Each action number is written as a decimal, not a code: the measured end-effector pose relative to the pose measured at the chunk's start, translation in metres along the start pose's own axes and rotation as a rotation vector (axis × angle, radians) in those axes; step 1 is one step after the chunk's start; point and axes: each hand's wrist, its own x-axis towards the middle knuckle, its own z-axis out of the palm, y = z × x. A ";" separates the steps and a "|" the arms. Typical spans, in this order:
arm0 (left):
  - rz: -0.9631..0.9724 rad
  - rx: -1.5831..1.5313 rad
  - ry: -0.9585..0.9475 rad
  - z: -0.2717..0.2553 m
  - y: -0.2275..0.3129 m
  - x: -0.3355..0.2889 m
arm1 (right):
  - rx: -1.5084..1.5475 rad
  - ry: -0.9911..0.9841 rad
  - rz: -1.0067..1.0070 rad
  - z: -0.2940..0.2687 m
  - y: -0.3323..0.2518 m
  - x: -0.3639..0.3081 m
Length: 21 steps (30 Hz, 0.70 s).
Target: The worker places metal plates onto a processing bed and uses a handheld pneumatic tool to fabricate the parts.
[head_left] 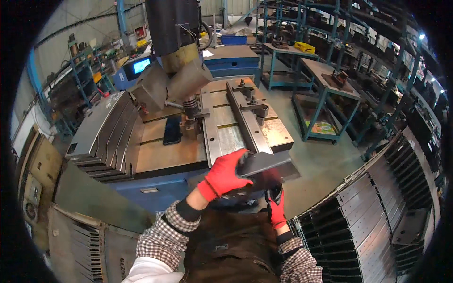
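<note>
item: dark bent steel plate [264, 164], likely stiff, heavy, sharp-edged; left hand [225, 173] clasps its near end, right hand [276, 200] grips underneath.

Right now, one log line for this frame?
left hand: on top of metal plate | right hand: under plate | machine table: ahead | plate stack: right

Place: metalworking workshop, likely a factory floor.
Machine: drill press [181, 56] over a slotted steel table [226, 129].
Stock: stacked sheet-metal parts [111, 137].
Storage: blue steel racks [325, 89], concrete floor [325, 165].
</note>
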 end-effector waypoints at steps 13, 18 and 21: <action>-0.460 -1.780 0.327 0.081 -0.141 -0.186 | -1.005 -0.695 -0.871 0.079 -0.297 0.092; -0.532 -1.982 0.196 0.172 -0.228 -0.170 | -1.323 -0.899 -0.910 0.136 -0.265 0.132; -0.430 -1.550 0.291 0.193 -0.287 -0.186 | -1.350 -0.932 -0.918 0.176 -0.248 0.135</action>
